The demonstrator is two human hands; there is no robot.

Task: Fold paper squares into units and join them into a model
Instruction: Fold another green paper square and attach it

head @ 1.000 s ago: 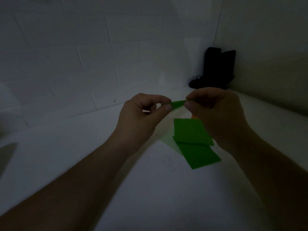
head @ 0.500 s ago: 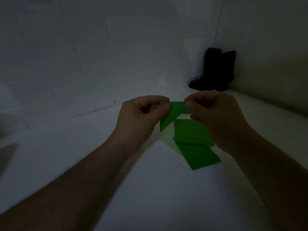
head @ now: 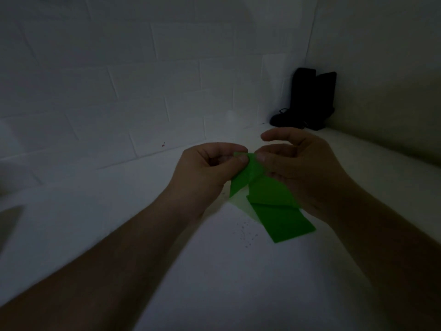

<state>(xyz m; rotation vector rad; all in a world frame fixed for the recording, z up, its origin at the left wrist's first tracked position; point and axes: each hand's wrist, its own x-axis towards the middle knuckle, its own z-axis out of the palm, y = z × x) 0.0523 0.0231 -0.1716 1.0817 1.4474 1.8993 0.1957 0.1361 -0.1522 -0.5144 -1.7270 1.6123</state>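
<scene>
Above white table, both hands' fingers pinch green paper between them.

The folded paper sits between both hands' fingers; paper squares lie below them, boots far behind.

1. Was dim and underexposed throughout, with a grey-green cast.
2. Showed the brightest patch on the white surface near the forearms.
3. Darkened toward corners; bent brick wall lines from wide-angle distortion.
4. Looked soft, slightly grainy.
</scene>
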